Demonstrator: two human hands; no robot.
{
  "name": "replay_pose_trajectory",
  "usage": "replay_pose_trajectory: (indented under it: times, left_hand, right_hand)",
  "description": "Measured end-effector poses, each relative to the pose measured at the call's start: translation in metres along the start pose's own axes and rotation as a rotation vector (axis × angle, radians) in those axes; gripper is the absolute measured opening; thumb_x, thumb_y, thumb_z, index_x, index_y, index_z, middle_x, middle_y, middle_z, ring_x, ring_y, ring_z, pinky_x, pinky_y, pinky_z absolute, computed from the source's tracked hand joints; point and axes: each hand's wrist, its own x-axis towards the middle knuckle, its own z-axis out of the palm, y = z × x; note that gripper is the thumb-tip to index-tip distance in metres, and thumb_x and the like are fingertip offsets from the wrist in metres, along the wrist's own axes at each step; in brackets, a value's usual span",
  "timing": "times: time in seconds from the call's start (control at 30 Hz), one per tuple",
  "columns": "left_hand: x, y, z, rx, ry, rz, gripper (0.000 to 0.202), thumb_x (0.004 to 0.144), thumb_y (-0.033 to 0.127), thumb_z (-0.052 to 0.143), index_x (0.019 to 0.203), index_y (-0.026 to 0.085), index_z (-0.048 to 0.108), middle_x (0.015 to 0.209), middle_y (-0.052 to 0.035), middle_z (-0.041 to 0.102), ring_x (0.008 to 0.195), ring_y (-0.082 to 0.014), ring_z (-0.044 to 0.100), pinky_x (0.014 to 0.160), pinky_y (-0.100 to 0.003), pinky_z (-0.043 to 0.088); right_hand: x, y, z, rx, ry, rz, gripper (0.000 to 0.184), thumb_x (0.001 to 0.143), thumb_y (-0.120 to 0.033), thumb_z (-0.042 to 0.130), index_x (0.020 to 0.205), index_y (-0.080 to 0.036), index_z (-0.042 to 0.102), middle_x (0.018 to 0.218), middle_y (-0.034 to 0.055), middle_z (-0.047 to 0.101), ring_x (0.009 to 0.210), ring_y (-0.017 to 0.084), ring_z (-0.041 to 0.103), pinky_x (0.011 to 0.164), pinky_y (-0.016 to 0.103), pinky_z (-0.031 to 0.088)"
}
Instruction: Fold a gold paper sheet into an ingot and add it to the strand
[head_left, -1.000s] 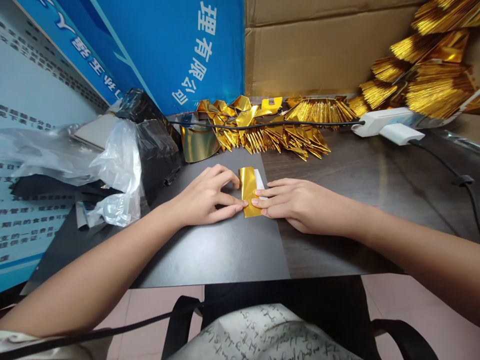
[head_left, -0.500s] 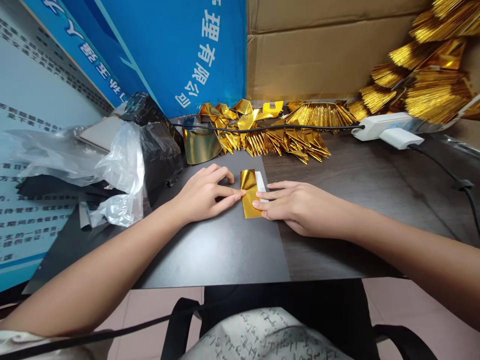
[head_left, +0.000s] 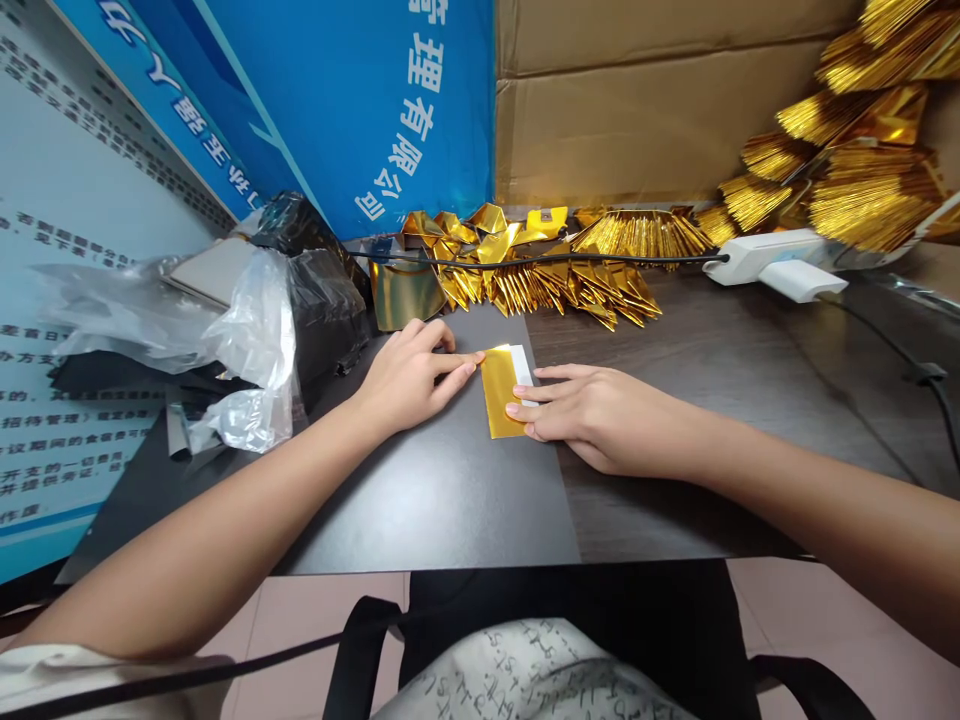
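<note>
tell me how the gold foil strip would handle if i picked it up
The gold foil strip looks thin, so it is probably light and floppy. Its glossy face suggests it could slip from the right hand's fingers or slide on the dark mat. The sharp creases in the folded gold pieces nearby hint that it may crease easily.

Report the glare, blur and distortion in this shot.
Head view: bright glare on the gold foil strip and the gold foil pieces; wide-angle distortion slants the blue banner; the left hand and right hand show no obvious blur.
</note>
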Motion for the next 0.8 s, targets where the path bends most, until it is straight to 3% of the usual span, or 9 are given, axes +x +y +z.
replay_pose_trajectory:
  times: [0.27, 0.4, 0.47, 0.53, 0.63, 0.8]
  left_hand:
    - [0.004, -0.004, 0.004, 0.042, -0.007, -0.122, 0.047, 0.103, 0.044, 0.039, 0.132, 0.024, 0.069, 0.107, -0.0106, 0.063, 0.095, -0.0220, 0.051, 0.085, -0.039, 0.047]
    - [0.002, -0.005, 0.000, -0.141, 0.008, 0.091, 0.048, 0.104, 0.044, 0.037, 0.136, 0.021, 0.065, 0.123, -0.0122, 0.064, 0.112, -0.0226, 0.056, 0.099, -0.042, 0.049]
    - [0.001, -0.003, -0.002, -0.193, -0.044, 0.234, 0.049, 0.103, 0.047, 0.040, 0.140, 0.024, 0.061, 0.137, -0.0116, 0.061, 0.125, -0.0247, 0.054, 0.106, -0.045, 0.047]
    - [0.000, -0.001, -0.003, -0.206, -0.123, 0.280, 0.049, 0.103, 0.048, 0.042, 0.143, 0.026, 0.057, 0.146, -0.0092, 0.058, 0.135, -0.0260, 0.050, 0.110, -0.047, 0.045]
    - [0.000, 0.003, -0.004, -0.200, -0.183, 0.232, 0.046, 0.103, 0.047, 0.043, 0.142, 0.028, 0.059, 0.149, -0.0062, 0.057, 0.140, -0.0268, 0.049, 0.111, -0.048, 0.044]
    - [0.000, 0.018, -0.003, -0.198, -0.131, 0.122, 0.041, 0.104, 0.046, 0.041, 0.124, 0.027, 0.072, 0.137, -0.0046, 0.066, 0.131, -0.0254, 0.055, 0.102, -0.045, 0.047]
  right_hand:
    - [-0.001, -0.003, 0.000, 0.006, 0.009, 0.008, 0.031, 0.089, -0.001, 0.050, 0.103, -0.018, 0.073, 0.129, 0.0037, 0.071, 0.126, 0.023, 0.065, 0.115, 0.051, 0.045]
    - [-0.001, -0.001, 0.000, 0.039, 0.014, -0.005, 0.029, 0.092, -0.003, 0.050, 0.103, -0.016, 0.073, 0.129, 0.0052, 0.071, 0.127, 0.023, 0.064, 0.117, 0.050, 0.044]
    - [-0.002, 0.002, 0.000, 0.054, 0.020, -0.028, 0.029, 0.092, -0.002, 0.048, 0.100, -0.015, 0.073, 0.126, 0.0068, 0.072, 0.127, 0.021, 0.064, 0.119, 0.048, 0.042]
    - [-0.002, 0.005, 0.001, 0.054, 0.044, -0.052, 0.030, 0.092, -0.002, 0.048, 0.100, -0.016, 0.073, 0.123, 0.0072, 0.074, 0.126, 0.019, 0.065, 0.119, 0.045, 0.041]
    - [-0.003, 0.009, 0.003, 0.031, 0.103, -0.090, 0.031, 0.093, -0.005, 0.048, 0.107, -0.017, 0.073, 0.122, 0.0063, 0.074, 0.122, 0.018, 0.067, 0.116, 0.044, 0.044]
    - [0.006, 0.008, 0.008, -0.016, 0.208, -0.088, 0.028, 0.097, -0.013, 0.049, 0.113, -0.015, 0.072, 0.118, 0.0071, 0.075, 0.109, 0.021, 0.069, 0.095, 0.040, 0.056]
